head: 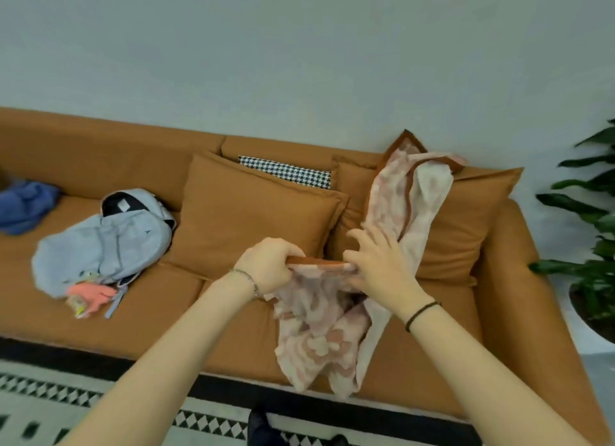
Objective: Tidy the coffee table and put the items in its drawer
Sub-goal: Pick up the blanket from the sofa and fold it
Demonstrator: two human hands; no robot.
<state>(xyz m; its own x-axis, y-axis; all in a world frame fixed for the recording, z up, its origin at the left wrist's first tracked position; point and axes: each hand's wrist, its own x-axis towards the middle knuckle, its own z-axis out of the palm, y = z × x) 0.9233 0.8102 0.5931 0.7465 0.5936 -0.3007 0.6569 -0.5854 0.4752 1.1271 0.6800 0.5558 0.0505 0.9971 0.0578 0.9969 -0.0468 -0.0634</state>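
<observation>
Views: one, head-worn, wide-angle.
Station: above the rug (50, 389), just off the front edge of the sofa (100, 152).
Facing: forward and down across seat and backrest to the wall (299, 46), which fills the upper half of the frame.
Roll: tilted; the backrest line drops towards the right edge.
Nearness: close; both forearms enter from the bottom edge, with the left hand (266, 262) and right hand (379, 266) meeting on a cloth (316, 329) at centre.
Right margin: plant (592, 219), cropped.

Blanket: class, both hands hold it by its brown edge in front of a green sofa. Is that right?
No: the sofa is orange, not green, as the head view shows. The rest stands: the left hand and right hand both hold the blanket by its brown edge.
</observation>
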